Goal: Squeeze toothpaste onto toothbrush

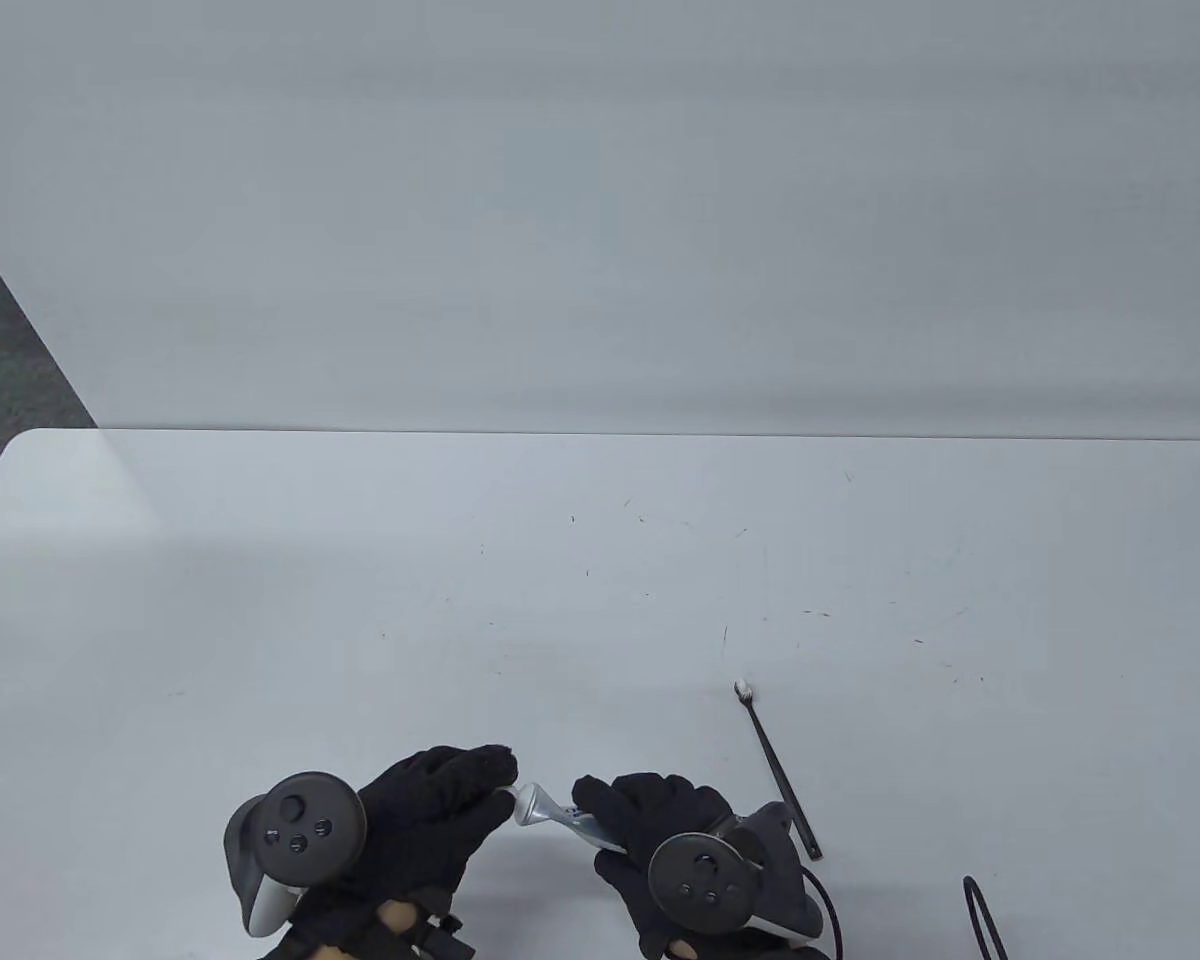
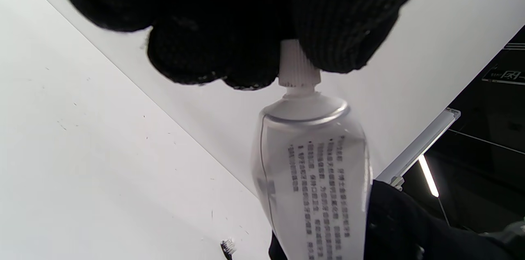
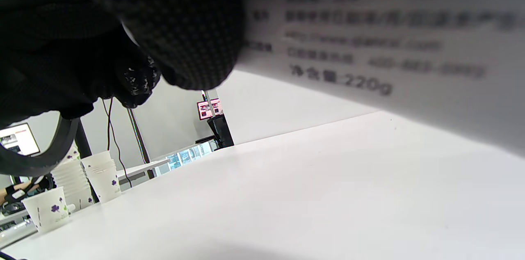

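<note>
The only container in play is the toothpaste tube (image 1: 560, 812), a silvery-white tube with a ribbed white cap (image 2: 298, 66); the cap is on, so nothing of the paste itself shows. The tube is held above the near edge of the white counter (image 1: 360, 600), at about 6 o'clock in the table view, lying crosswise between the two gloved hands with the cap end pointing toward 9 o'clock.

The right hand (image 1: 660, 820) is wrapped around the tube's body, fingers curled closed on it. The left hand (image 1: 430, 810) has its fingertips (image 2: 340, 34) pinched on the cap.

The toothbrush (image 1: 775, 770) lies flat on the counter just beside the right hand, at about 5 o'clock in the table view, black handle toward the near edge and white bristle head pointing toward 11 o'clock. Neither hand touches it.

The left wrist view alone shows the cap's ridges, the tube's shiny shoulder and columns of small dark print on its side, plus the brush's bristle tip at its bottom edge. The right wrist view alone shows blurred print on the tube (image 3: 381, 38) reading 220g, and, off past the counter, paper cups (image 3: 78, 188) with purple flower marks, some stacked; their insides cannot be seen. A black cable (image 1: 985, 915) curves at the table view's lower right.
</note>
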Action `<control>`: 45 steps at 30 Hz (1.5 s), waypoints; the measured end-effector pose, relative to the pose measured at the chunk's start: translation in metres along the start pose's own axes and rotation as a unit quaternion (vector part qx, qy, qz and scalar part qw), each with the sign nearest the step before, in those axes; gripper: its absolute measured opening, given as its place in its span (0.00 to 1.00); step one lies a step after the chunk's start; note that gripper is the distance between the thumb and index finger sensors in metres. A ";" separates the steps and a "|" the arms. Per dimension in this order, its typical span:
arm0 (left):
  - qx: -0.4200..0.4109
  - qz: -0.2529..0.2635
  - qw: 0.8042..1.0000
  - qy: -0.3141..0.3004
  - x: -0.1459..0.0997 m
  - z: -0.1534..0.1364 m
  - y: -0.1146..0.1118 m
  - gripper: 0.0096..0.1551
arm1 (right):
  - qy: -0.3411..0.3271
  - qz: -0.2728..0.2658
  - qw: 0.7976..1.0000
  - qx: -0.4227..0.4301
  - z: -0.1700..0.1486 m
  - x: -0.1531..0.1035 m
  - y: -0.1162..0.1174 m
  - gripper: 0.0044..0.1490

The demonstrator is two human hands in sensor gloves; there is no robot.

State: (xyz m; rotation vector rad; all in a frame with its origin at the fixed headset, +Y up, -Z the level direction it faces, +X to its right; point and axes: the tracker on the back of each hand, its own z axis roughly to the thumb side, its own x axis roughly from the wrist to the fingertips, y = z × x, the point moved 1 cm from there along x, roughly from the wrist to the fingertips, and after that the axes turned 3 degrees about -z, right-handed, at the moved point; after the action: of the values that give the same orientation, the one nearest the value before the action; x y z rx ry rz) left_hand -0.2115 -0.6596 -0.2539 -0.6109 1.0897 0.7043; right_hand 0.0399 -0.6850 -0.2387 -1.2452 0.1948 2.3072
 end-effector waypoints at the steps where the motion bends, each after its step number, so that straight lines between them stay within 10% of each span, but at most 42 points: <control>1: 0.001 -0.002 1.000 0.002 0.000 0.000 -0.001 0.25 | -0.001 -0.002 1.000 -0.009 0.002 0.000 0.000 0.35; 9: -0.057 -0.049 0.997 -0.015 0.003 -0.005 -0.001 0.24 | 0.003 0.001 1.000 -0.001 -0.001 -0.001 0.000 0.35; 14: -0.090 -0.013 0.995 0.046 0.000 -0.016 -0.001 0.41 | 0.004 -0.005 1.000 0.000 0.000 0.000 -0.001 0.36; 25: -0.070 -0.094 0.993 0.013 0.007 -0.014 -0.007 0.32 | 0.006 -0.006 1.000 -0.004 0.000 -0.001 -0.002 0.35; 30: -0.070 -0.041 0.995 0.064 0.005 -0.026 -0.007 0.35 | 0.002 -0.007 1.000 -0.007 0.002 -0.001 -0.002 0.35; 37: -0.062 -0.084 0.994 -0.019 0.009 -0.013 -0.006 0.28 | 0.001 -0.003 1.000 -0.013 0.002 -0.002 -0.001 0.35; 45: -0.031 -0.074 0.995 0.056 0.008 -0.025 -0.013 0.32 | -0.004 0.000 1.000 -0.027 0.006 -0.002 0.000 0.35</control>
State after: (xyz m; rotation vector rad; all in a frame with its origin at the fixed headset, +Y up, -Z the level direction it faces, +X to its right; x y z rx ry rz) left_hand -0.2138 -0.6850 -0.2686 -0.7847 1.1167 0.5815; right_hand 0.0365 -0.6839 -0.2340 -1.2635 0.1304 2.3318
